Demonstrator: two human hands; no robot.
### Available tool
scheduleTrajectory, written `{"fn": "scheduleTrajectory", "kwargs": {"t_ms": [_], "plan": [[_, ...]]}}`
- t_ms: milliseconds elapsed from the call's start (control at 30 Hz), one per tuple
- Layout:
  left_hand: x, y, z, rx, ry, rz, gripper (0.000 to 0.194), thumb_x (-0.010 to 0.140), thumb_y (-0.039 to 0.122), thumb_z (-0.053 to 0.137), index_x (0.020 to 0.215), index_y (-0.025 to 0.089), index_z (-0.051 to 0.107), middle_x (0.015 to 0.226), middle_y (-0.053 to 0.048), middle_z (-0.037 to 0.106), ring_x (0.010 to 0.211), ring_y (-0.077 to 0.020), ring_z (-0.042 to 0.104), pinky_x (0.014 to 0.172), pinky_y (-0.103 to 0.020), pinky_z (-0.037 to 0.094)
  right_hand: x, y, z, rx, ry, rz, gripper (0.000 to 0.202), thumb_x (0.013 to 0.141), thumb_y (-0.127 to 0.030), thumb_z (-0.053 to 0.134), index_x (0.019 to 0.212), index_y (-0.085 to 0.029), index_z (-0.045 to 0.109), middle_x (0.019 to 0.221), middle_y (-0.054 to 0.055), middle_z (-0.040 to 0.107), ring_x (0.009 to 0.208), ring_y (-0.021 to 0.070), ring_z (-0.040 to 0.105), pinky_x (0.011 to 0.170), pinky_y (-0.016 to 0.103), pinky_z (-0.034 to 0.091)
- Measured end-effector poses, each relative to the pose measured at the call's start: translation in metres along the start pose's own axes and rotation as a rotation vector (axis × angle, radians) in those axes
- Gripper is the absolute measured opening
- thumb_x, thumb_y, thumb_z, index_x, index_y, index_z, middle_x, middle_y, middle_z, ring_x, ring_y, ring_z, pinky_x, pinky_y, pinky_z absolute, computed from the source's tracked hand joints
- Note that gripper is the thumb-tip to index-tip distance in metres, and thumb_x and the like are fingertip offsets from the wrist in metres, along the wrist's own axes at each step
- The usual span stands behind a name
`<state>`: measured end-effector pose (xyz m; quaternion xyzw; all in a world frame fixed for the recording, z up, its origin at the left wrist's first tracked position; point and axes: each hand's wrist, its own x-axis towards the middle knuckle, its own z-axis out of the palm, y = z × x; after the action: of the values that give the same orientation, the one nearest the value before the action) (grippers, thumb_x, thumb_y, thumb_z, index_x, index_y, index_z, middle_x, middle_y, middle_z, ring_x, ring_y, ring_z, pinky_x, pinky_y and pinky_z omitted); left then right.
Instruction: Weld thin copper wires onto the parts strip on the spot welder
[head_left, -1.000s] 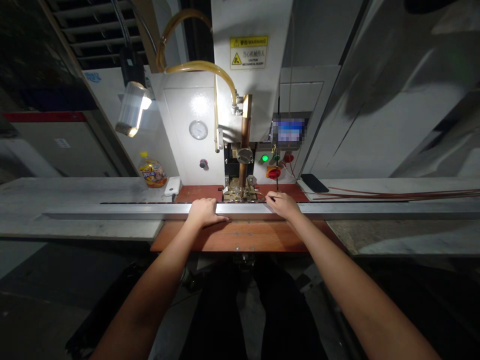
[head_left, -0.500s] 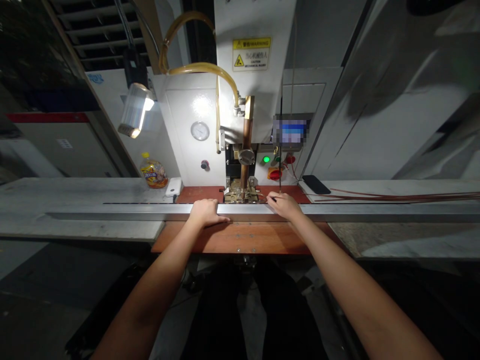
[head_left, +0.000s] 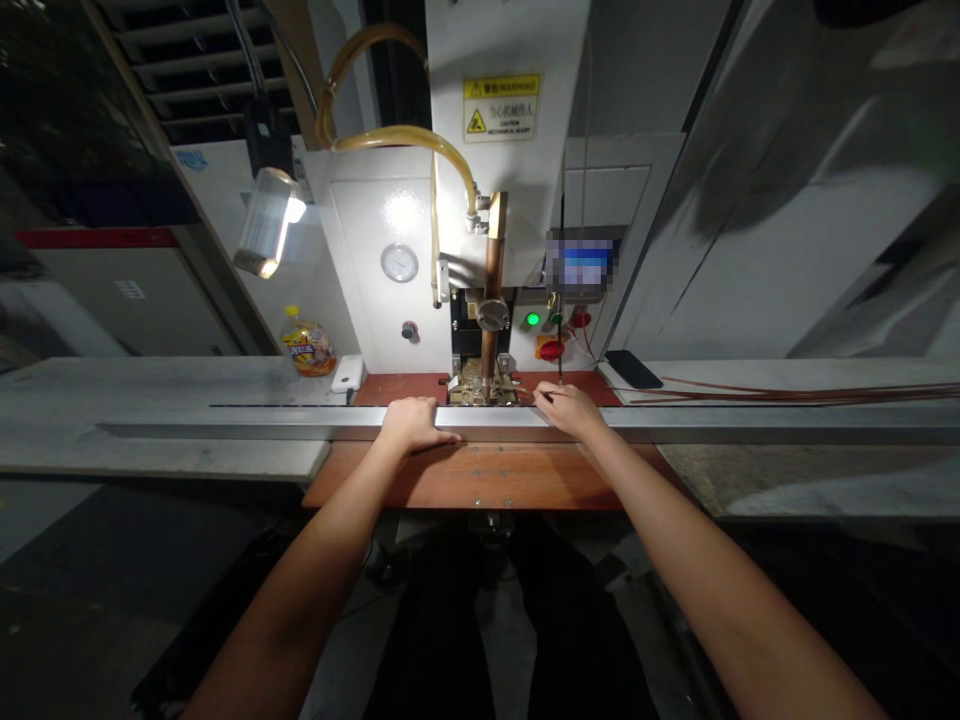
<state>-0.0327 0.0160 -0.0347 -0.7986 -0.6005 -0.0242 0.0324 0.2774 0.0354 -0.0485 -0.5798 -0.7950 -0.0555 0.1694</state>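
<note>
A long metal bar [head_left: 285, 430] lies across the wooden work plate [head_left: 450, 480] in front of a spot welder [head_left: 506, 160]. My left hand [head_left: 412, 424] is wrapped over this bar, thumb along its front face and fingertips hidden behind. My right hand [head_left: 571, 408] rests at the bar's back edge to the right of the electrode. Its fingers pinch a thin reddish-brown rod, mostly hidden by the hand, whose tip points left toward the metal fixture [head_left: 480, 385]. Above that fixture stands the copper electrode [head_left: 490, 350], its lower end close behind the bar.
More thin reddish-brown rods [head_left: 810, 393] lie on the right bench beside a black phone [head_left: 634, 369]. At left stand a drink bottle [head_left: 307, 345] and a small white box [head_left: 347, 374]. A lit lamp [head_left: 270, 222] hangs above; a green light [head_left: 533, 319] glows on the welder.
</note>
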Motion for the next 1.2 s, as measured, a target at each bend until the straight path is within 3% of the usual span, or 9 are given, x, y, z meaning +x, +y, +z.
{"fn": "scheduleTrajectory", "kwargs": {"t_ms": [433, 633, 767, 1000, 1200], "plan": [[-0.002, 0.000, -0.003, -0.009, 0.010, 0.029, 0.082, 0.056, 0.088, 0.050, 0.099, 0.020, 0.062, 0.104, -0.013, 0.069, 0.098, -0.0332, 0.063, 0.082, -0.038, 0.045, 0.001, 0.000, -0.001, -0.013, -0.006, -0.005, 0.030, 0.093, -0.035, 0.036, 0.091, -0.026, 0.064, 0.087, 0.002, 0.073, 0.078, 0.0183, 0.064, 0.066, 0.026, 0.034], [-0.002, -0.012, -0.003, -0.117, 0.056, 0.157, 0.095, 0.046, 0.084, 0.063, 0.117, 0.021, 0.057, 0.121, -0.012, 0.063, 0.110, -0.0331, 0.056, 0.089, -0.038, 0.043, 0.001, -0.002, -0.003, -0.008, -0.029, 0.025, 0.031, 0.094, -0.036, 0.035, 0.094, -0.026, 0.064, 0.088, 0.002, 0.073, 0.080, 0.0180, 0.064, 0.068, 0.025, 0.035], [-0.003, -0.021, -0.003, -0.175, 0.085, 0.190, 0.103, 0.048, 0.083, 0.064, 0.128, 0.020, 0.049, 0.127, -0.012, 0.058, 0.116, -0.0317, 0.052, 0.093, -0.037, 0.040, 0.001, -0.004, -0.003, -0.042, -0.048, 0.041, 0.032, 0.094, -0.037, 0.034, 0.094, -0.025, 0.064, 0.089, 0.003, 0.074, 0.080, 0.0179, 0.064, 0.067, 0.025, 0.035], [-0.006, -0.039, 0.000, -0.043, 0.112, 0.132, 0.103, 0.048, 0.088, 0.058, 0.126, 0.021, 0.050, 0.124, -0.015, 0.058, 0.115, -0.0364, 0.049, 0.093, -0.043, 0.037, 0.000, -0.005, -0.004, -0.071, -0.044, 0.060, 0.033, 0.095, -0.037, 0.034, 0.096, -0.025, 0.064, 0.091, 0.005, 0.073, 0.082, 0.0192, 0.065, 0.068, 0.026, 0.036], [-0.006, -0.046, 0.007, -0.015, 0.067, 0.084, 0.101, 0.049, 0.089, 0.054, 0.124, 0.022, 0.053, 0.125, -0.015, 0.058, 0.114, -0.0359, 0.051, 0.091, -0.041, 0.038, 0.000, -0.007, -0.006, -0.087, -0.066, 0.064, 0.033, 0.094, -0.037, 0.033, 0.096, -0.025, 0.063, 0.090, 0.004, 0.073, 0.081, 0.0194, 0.064, 0.066, 0.027, 0.035]]}}
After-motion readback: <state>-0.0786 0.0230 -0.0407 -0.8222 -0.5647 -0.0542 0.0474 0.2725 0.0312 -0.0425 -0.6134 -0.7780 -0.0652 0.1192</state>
